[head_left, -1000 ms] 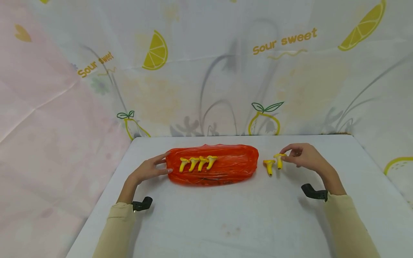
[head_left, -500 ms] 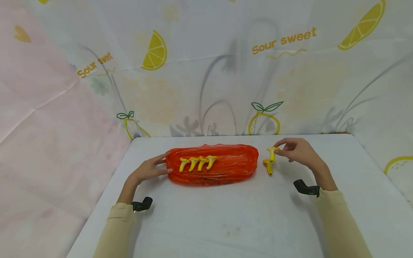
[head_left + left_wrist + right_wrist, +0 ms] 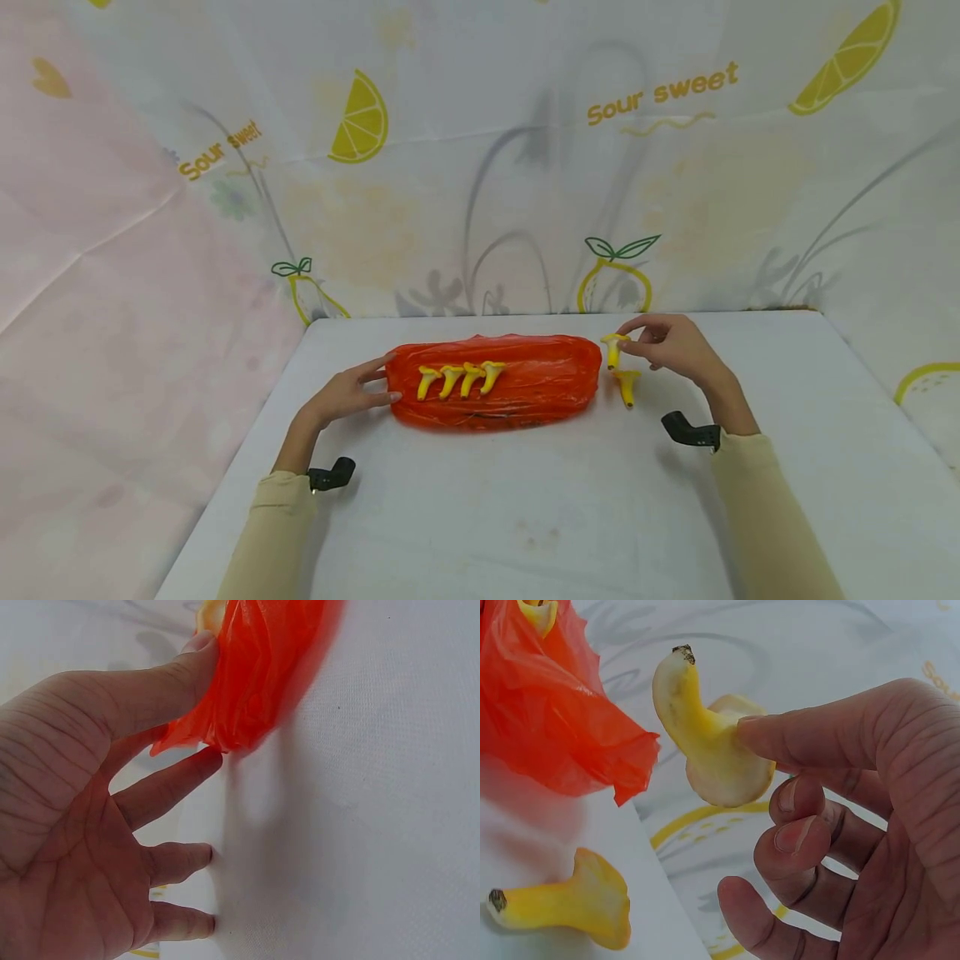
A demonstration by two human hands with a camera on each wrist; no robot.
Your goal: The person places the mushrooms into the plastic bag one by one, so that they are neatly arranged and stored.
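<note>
My right hand (image 3: pixel 667 343) pinches a yellow chanterelle mushroom (image 3: pixel 612 353) between thumb and index finger, just beyond the right end of a long, crinkled red plastic bag (image 3: pixel 547 379). In the right wrist view the held mushroom (image 3: pixel 720 757) has its dark stem end upward, while the other fingers curl loosely below. A second mushroom (image 3: pixel 627 387) lies on the table near that hand. Several more mushrooms (image 3: pixel 471 379) lie in a row on the bag. At the bag's left end, my left hand (image 3: pixel 345 398) holds it with thumb and fingers; the index fingertip is hidden behind the plastic (image 3: pixel 251 682).
A white table (image 3: pixel 480 508) carries everything. Behind it hangs a pale cloth (image 3: pixel 465 208) printed with lemons and lettering, and pinkish cloth (image 3: pixel 112 333) covers the left side. Each wrist wears a black camera mount (image 3: pixel 690 431).
My right hand has moved left and slightly away with the pinched mushroom, past the one lying on the table, to beside the bag's right end. The left hand has stayed in place.
</note>
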